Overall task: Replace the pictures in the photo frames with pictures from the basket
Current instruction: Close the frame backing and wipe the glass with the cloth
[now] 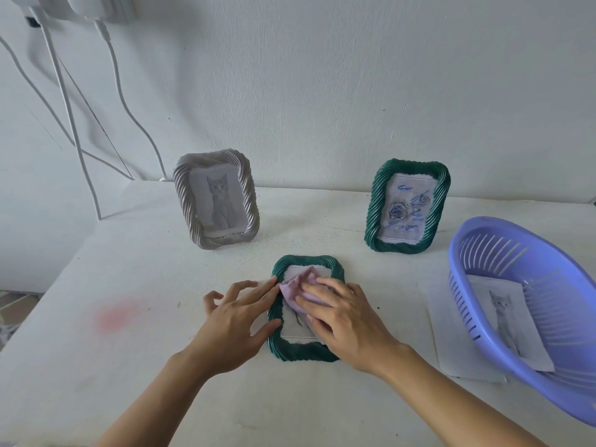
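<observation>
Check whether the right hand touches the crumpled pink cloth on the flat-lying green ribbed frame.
Touching. The head view shows the right hand pressed flat onto the crumpled pink cloth over the green ribbed frame.

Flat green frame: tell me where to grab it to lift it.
Take the flat frame by its two long rims, from above: it lies face up on the table, and the ridged rims offer purchase.

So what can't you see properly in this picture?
Head view: the picture in the lying green frame is mostly covered by the pink cloth and right hand.
Head view: the basket is cut off at the right edge.
Head view: the paper under the basket is partly hidden by it.
</observation>
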